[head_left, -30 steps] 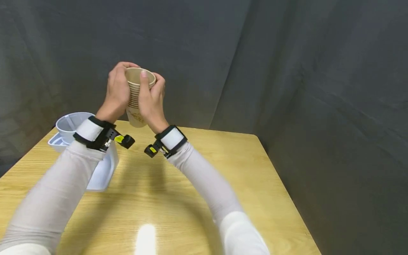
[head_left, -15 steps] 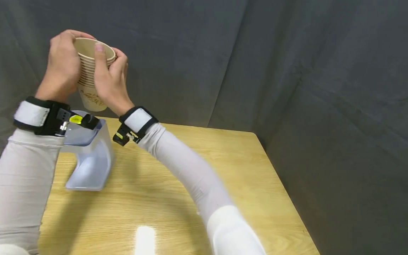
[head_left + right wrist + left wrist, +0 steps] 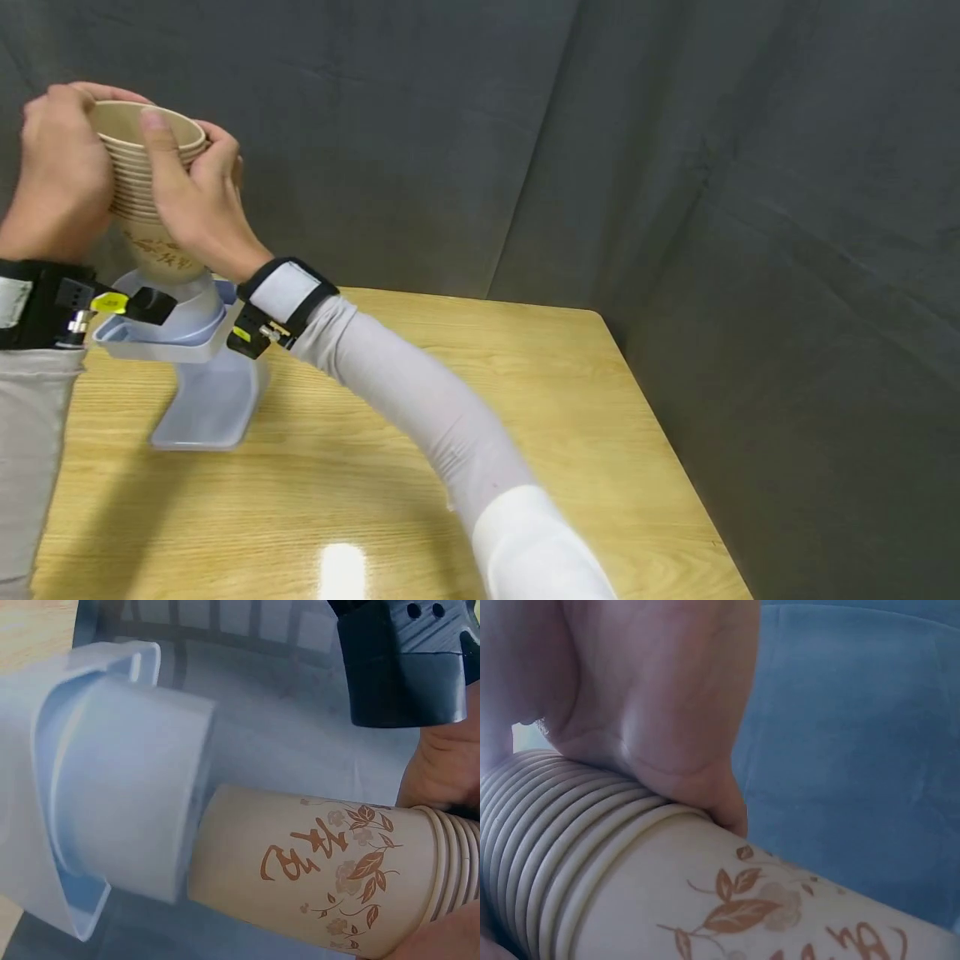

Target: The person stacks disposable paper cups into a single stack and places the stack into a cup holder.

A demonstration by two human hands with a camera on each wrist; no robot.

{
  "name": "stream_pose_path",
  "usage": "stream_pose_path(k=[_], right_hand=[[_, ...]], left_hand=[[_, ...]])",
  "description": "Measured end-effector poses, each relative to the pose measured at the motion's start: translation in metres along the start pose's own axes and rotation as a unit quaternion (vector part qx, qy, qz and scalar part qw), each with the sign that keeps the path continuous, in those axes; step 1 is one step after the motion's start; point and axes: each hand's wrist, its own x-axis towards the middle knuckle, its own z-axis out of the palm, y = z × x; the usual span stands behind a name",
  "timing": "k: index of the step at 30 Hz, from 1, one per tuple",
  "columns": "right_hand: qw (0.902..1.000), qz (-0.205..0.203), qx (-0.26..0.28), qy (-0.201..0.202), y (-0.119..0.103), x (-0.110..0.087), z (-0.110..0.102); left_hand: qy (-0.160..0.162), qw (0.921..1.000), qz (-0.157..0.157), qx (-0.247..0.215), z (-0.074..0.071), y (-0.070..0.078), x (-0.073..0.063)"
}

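A stack of nested paper cups (image 3: 159,250) with a brown leaf print is held upright, slightly tilted, at the left of the head view. From its left side my left hand (image 3: 63,171) grips the rims, the fingers reaching behind. My right hand (image 3: 197,200) grips the other side, its thumb over the top rim. Below is a pale plastic stand (image 3: 206,408) with a round collar (image 3: 131,780) on top. In the right wrist view the stack's bottom is right at the collar's mouth; whether it touches or has entered, I cannot tell. Ridged rims also show against the left palm (image 3: 660,697).
The stand is on a light wooden table (image 3: 420,400), near its left side. A dark grey curtain (image 3: 390,150) hangs behind the table and along its right side. Each wrist bears a strapped camera, the right one's black housing (image 3: 405,667) lying close above the stack.
Both hands have carried the cup stack leftward, first raising it and then lowering it over the stand's collar. The grip looks the same.
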Motion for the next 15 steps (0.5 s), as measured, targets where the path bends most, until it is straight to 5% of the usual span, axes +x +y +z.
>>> stream_pose_path(k=[10, 15], right_hand=[[0.9981, 0.034, -0.045, -0.022, 0.018, -0.014, 0.018], [0.9965, 0.052, -0.042, -0.051, 0.039, -0.029, 0.019]], left_hand=[[-0.011, 0.9998, -0.015, -0.007, -0.006, -0.037, -0.008], [-0.054, 0.9967, -0.043, -0.043, -0.004, -0.060, -0.016]])
